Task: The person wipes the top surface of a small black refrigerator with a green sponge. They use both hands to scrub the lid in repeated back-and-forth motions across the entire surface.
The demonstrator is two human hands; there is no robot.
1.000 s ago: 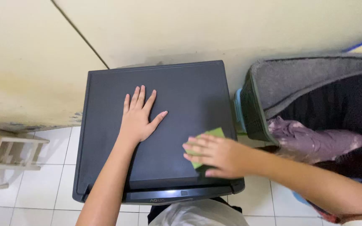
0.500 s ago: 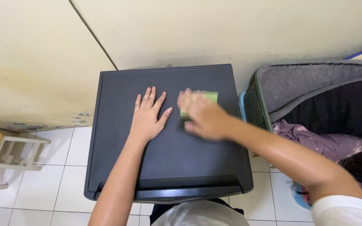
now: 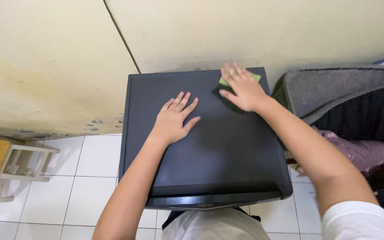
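Right hand (image 3: 242,91) is pressing flat, fingers spread, on a green rectangular sponge (image 3: 224,82) at the far right corner of the dark grey plastic appliance lid (image 3: 227,151). Left hand (image 3: 174,120) is resting open, palm down, mid-lid.

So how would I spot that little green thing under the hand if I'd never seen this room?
Find the dark grey flat-topped appliance against the cream wall. At its far right corner, the right hand presses on a small green sponge. It is the only bright green thing there; the left hand lies flat on bare lid.
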